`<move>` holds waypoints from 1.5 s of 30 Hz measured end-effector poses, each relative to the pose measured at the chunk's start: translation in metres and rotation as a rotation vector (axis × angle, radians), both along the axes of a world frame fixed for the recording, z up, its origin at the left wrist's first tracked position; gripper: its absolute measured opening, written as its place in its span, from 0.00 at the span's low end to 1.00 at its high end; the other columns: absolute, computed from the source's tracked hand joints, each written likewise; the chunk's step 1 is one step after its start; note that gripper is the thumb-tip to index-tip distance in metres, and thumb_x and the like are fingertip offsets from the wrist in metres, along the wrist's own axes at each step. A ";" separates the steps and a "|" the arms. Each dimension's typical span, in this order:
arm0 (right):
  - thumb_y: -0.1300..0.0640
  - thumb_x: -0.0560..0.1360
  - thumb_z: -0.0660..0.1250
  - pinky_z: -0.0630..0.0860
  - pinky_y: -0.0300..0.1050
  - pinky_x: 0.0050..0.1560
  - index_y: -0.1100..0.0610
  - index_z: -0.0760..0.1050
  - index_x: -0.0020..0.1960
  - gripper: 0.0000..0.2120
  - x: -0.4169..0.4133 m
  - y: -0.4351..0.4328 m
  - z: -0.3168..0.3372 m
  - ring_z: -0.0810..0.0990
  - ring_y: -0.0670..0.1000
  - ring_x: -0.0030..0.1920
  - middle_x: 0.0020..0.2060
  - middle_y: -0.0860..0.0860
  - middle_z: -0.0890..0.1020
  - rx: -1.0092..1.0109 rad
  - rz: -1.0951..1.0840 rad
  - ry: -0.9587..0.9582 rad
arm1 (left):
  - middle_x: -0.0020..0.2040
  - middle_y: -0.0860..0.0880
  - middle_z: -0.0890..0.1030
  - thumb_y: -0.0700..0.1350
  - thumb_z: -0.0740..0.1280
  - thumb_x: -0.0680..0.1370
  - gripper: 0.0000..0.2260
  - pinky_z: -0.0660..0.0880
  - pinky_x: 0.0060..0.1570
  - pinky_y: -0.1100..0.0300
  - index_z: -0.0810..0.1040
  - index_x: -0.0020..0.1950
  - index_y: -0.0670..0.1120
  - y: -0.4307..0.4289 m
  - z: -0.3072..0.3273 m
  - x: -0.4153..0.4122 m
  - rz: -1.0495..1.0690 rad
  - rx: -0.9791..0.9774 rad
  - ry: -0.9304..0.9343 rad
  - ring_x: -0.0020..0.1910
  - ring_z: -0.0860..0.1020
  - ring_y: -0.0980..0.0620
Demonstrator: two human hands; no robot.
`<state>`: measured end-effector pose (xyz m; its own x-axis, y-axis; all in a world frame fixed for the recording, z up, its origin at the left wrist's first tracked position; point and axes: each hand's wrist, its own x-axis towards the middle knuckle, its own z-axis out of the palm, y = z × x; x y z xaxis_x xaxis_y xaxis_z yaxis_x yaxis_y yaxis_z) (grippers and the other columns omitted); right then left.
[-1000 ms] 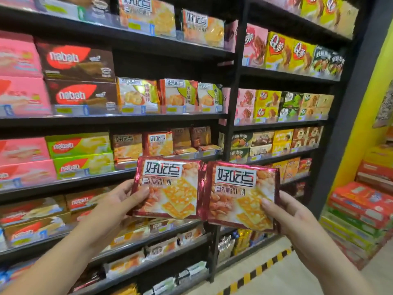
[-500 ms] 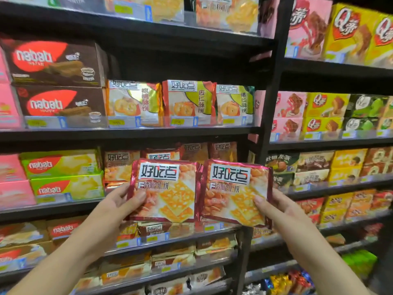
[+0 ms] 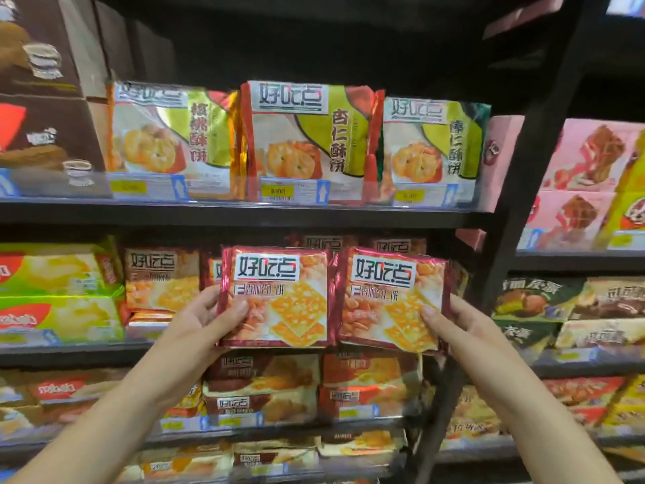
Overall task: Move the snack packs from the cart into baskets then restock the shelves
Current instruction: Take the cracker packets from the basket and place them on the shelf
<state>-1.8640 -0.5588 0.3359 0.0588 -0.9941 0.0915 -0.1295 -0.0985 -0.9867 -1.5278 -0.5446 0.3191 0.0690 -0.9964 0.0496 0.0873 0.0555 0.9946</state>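
The left hand [image 3: 204, 321] grips the left pack [image 3: 279, 298] by its outer edge, the right hand [image 3: 459, 328] grips the right pack [image 3: 387, 302] likewise, inner edges touching, before a crowded shelf [image 3: 87, 354].

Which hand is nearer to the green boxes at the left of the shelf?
Left. The left hand grips its snack pack right of the green boxes; the right hand is farther right, at the other pack.
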 end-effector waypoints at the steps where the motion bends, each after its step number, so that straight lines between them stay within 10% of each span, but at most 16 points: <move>1: 0.48 0.78 0.68 0.78 0.43 0.50 0.45 0.78 0.62 0.13 -0.004 -0.010 -0.001 0.86 0.44 0.52 0.53 0.43 0.86 -0.007 0.015 0.016 | 0.59 0.47 0.86 0.48 0.70 0.78 0.18 0.78 0.59 0.46 0.76 0.68 0.51 -0.003 -0.001 -0.002 0.024 0.006 -0.008 0.58 0.85 0.46; 16: 0.47 0.80 0.68 0.76 0.48 0.49 0.52 0.74 0.56 0.10 0.034 -0.154 -0.016 0.80 0.49 0.48 0.48 0.48 0.82 -0.090 0.000 0.246 | 0.59 0.46 0.86 0.47 0.69 0.76 0.20 0.78 0.56 0.50 0.77 0.68 0.49 -0.001 0.003 -0.023 0.253 -0.020 -0.009 0.59 0.84 0.45; 23: 0.51 0.81 0.66 0.74 0.45 0.47 0.59 0.62 0.78 0.29 0.072 -0.174 -0.037 0.77 0.50 0.43 0.50 0.53 0.79 -0.101 -0.018 0.383 | 0.59 0.47 0.86 0.46 0.69 0.77 0.19 0.83 0.46 0.60 0.76 0.68 0.49 0.013 0.002 -0.016 0.285 -0.043 -0.024 0.57 0.85 0.48; 32: 0.49 0.81 0.68 0.75 0.46 0.45 0.59 0.71 0.71 0.23 0.081 -0.182 -0.048 0.80 0.56 0.47 0.56 0.59 0.80 -0.187 -0.205 0.567 | 0.60 0.46 0.85 0.46 0.70 0.76 0.21 0.80 0.55 0.52 0.76 0.69 0.47 0.018 0.002 -0.017 0.293 -0.051 -0.019 0.59 0.84 0.46; 39: 0.53 0.79 0.70 0.82 0.48 0.40 0.60 0.79 0.52 0.10 0.079 -0.186 -0.062 0.80 0.52 0.37 0.42 0.54 0.80 -0.208 -0.308 0.668 | 0.59 0.48 0.86 0.46 0.70 0.76 0.19 0.78 0.55 0.53 0.77 0.67 0.49 0.018 0.002 -0.023 0.296 -0.040 -0.025 0.58 0.85 0.49; 45: 0.48 0.78 0.71 0.77 0.42 0.36 0.58 0.76 0.63 0.19 0.072 -0.188 -0.055 0.81 0.52 0.39 0.42 0.54 0.82 -0.188 -0.202 0.652 | 0.58 0.48 0.86 0.47 0.71 0.76 0.19 0.78 0.58 0.51 0.77 0.67 0.50 0.013 0.003 -0.031 0.277 -0.021 -0.036 0.58 0.84 0.48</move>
